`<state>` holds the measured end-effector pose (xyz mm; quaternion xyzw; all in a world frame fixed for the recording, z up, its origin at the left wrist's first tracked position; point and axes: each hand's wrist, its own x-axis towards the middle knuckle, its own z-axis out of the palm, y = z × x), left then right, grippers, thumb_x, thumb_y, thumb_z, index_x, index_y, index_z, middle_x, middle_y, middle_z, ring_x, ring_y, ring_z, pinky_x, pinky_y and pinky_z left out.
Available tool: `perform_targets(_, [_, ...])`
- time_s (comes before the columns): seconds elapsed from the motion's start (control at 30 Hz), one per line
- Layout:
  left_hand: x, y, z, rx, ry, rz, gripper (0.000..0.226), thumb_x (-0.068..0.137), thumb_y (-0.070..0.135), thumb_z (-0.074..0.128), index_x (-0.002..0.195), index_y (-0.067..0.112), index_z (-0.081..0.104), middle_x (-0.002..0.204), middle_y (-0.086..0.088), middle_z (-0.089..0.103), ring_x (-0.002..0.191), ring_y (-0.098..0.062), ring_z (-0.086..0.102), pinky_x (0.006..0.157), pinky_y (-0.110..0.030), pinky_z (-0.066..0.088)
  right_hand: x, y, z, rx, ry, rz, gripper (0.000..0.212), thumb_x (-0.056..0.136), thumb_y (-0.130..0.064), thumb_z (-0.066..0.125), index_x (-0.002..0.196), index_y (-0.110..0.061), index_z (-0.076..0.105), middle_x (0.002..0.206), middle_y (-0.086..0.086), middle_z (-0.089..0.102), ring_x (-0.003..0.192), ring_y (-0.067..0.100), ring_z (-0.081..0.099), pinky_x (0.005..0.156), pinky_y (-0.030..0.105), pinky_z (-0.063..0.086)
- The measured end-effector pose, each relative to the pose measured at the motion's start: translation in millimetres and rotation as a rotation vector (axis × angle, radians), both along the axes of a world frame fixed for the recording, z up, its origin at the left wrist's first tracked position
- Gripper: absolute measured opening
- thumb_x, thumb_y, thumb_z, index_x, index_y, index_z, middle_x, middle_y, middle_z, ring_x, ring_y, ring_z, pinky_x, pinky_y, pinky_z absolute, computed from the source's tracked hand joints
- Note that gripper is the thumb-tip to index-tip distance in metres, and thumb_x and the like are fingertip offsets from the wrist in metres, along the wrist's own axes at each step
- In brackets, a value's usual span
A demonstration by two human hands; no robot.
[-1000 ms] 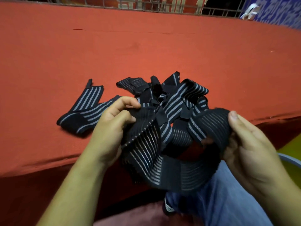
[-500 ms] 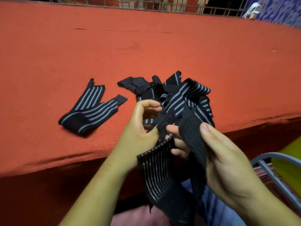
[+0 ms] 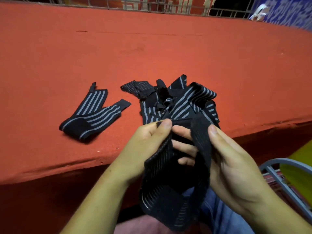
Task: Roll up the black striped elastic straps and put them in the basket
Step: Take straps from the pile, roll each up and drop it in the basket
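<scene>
I hold one black striped elastic strap (image 3: 170, 191) in front of the table edge, its long loop hanging down over my lap. My left hand (image 3: 143, 146) pinches its upper end between thumb and fingers. My right hand (image 3: 224, 159) grips the same strap, thumb on top and fingers curled behind it. A tangled pile of black striped straps (image 3: 182, 102) lies on the red table just beyond my hands. One folded strap (image 3: 94, 115) lies apart to the left. The basket's metal rim (image 3: 276, 164) shows at the lower right.
The red cloth-covered table (image 3: 152, 53) stretches wide behind the pile, its near edge just under my hands. A metal railing (image 3: 168, 5) runs along the far side. My jeans-clad leg (image 3: 217, 215) is below the hanging strap. Something yellow (image 3: 297, 168) sits by the basket.
My hands came together from wide apart and now meet at the strap's upper end. The strap, earlier stretched between them, now hangs down in a loop.
</scene>
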<state>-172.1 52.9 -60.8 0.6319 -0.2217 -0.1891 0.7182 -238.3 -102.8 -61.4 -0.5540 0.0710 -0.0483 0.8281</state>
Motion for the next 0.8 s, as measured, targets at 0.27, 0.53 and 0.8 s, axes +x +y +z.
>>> perform_targets(0.27, [9.4,-10.1,-17.9,0.053,-0.086,0.176,0.048,0.105,0.039,0.045,0.063,0.023,0.062,0.053,0.002,0.056,0.046,-0.012,0.051,0.046,-0.022,0.043,-3.2,28.6,-14.2,0.097,-0.037,0.145,0.039,0.095,-0.033,0.054,0.115,-0.008,0.077,0.095,0.014,0.077,0.084,0.016,0.073,0.073,0.025,0.059])
perform_targets(0.53, [16.0,-9.3,-21.2,-0.127,0.105,0.225,0.041,0.095,0.045,0.055,0.101,0.011,0.079,0.102,-0.010,0.080,0.097,-0.022,0.076,0.087,-0.034,0.059,5.3,0.1,-12.6,-0.074,-0.057,-0.089,0.031,0.098,-0.026,0.054,0.113,-0.007,0.075,0.116,0.017,0.078,0.111,0.022,0.073,0.092,0.029,0.060])
perform_targets(0.8, [6.8,-15.0,-13.3,-0.292,0.203,0.081,0.039,0.094,0.035,0.048,0.110,0.009,0.072,0.097,-0.004,0.080,0.084,-0.009,0.075,0.071,-0.018,0.057,7.8,2.0,-10.3,-0.242,-0.083,-0.165,0.017,0.087,-0.033,0.068,0.088,-0.021,0.080,0.082,0.002,0.078,0.071,0.007,0.069,0.064,0.018,0.053])
